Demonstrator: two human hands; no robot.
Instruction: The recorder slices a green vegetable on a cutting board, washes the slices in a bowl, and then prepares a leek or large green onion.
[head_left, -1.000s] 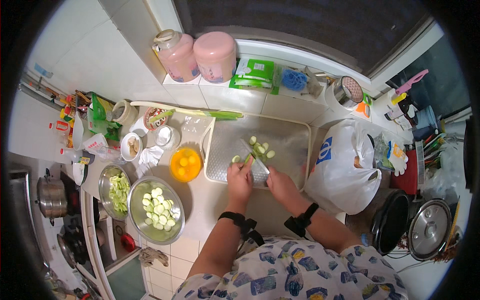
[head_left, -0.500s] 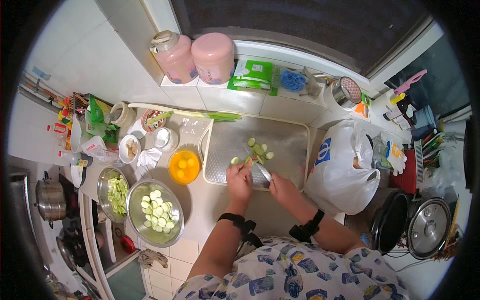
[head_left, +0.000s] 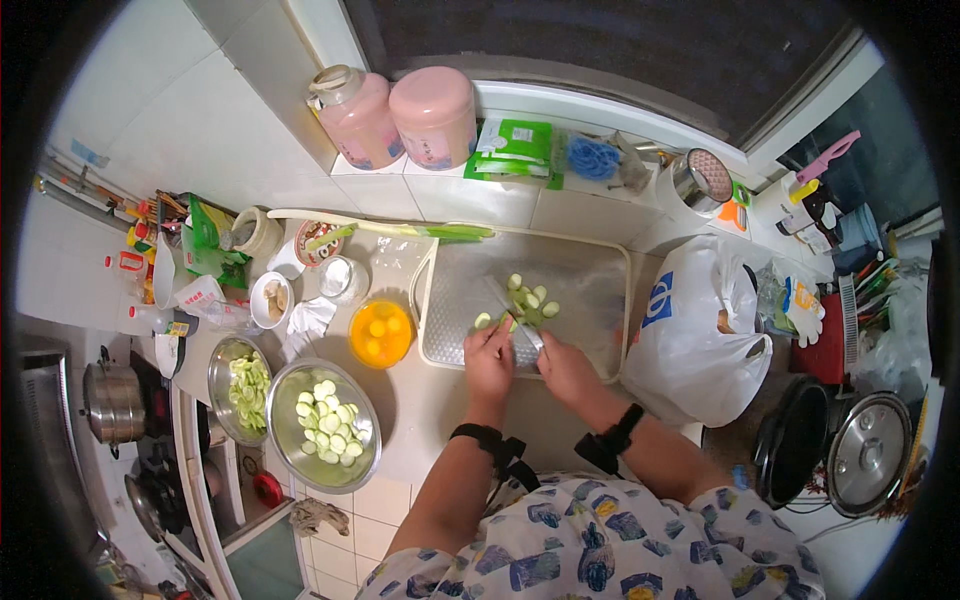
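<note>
On a silvery cutting board (head_left: 592,285) with a pale rim, my left hand (head_left: 489,359) has its fingers closed on a small piece of zucchini at the board's near side. My right hand (head_left: 566,366) grips the handle of a knife (head_left: 528,338); its blade lies across the zucchini by my left fingertips. Just beyond the blade, several green-skinned zucchini slices (head_left: 540,305) lie in a loose pile. Part of the piece under my left fingers is hidden.
Left of the board stand a bowl of egg yolks (head_left: 381,333), a steel bowl (head_left: 280,455) of zucchini rounds and a smaller steel bowl (head_left: 222,408) of green slices. A long scallion (head_left: 400,229) lies behind. A white plastic bag (head_left: 690,345) stands close on the right.
The whole view has shifted slightly, so everything sits a little further right. Both hands stay at the same place on the board, with the knife still at the zucchini.
</note>
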